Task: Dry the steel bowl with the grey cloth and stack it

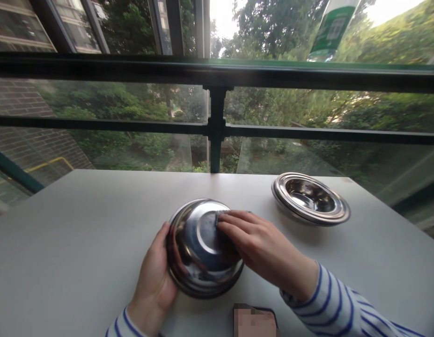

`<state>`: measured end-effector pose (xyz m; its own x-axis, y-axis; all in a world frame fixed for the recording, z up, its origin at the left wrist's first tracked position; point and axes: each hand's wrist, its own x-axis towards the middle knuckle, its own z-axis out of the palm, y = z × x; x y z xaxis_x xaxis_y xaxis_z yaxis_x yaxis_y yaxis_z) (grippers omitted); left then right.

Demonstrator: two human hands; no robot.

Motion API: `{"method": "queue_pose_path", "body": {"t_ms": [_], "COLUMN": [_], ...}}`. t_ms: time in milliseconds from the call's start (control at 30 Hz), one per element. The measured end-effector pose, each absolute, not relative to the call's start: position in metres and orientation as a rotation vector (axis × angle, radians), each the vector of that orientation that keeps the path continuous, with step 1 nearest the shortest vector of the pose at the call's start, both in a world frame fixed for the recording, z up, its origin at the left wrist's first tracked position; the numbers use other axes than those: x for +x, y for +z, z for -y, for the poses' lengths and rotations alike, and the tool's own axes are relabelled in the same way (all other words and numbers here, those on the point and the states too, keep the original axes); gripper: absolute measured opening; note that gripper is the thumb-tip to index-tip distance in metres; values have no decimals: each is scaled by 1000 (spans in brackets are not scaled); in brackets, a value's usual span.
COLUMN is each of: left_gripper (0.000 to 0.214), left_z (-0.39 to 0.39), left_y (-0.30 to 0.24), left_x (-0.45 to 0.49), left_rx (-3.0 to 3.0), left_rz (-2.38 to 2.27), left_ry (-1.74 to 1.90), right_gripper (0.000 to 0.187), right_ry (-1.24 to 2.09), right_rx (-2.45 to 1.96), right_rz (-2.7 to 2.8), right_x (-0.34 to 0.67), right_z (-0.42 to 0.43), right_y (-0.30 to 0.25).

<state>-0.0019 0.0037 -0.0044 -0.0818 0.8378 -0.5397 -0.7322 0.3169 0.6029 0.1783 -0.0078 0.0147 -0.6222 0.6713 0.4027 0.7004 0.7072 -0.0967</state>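
Shiny round steel bowl (206, 248): near centre, base up. Left hand (152, 276) grips its left rim; right hand (264, 241) pinches a small grey object (218, 217), mostly hidden, against the base. Advisable: brace rim firmly, pressure even.

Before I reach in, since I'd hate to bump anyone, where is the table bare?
Left of the left hand, out to the left edge of the table; also between the right sleeve and the far-right steelware. Crowded: the near middle, with the bowl, right hand and pixelated object.
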Motion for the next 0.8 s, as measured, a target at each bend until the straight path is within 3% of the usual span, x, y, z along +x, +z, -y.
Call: {"method": "queue_pose_path", "body": {"t_ms": [800], "left_gripper": [24], "left_z": [-7], "left_y": [1], "left_x": [-4], "left_rx": [131], "left_rz": [-993], "left_ry": [1326], "right_gripper": [29], "right_ry": [-127], "right_rx": [-1055], "right_rz": [2527], "right_x": [185], "right_z": [7], "right_y": [17]}}
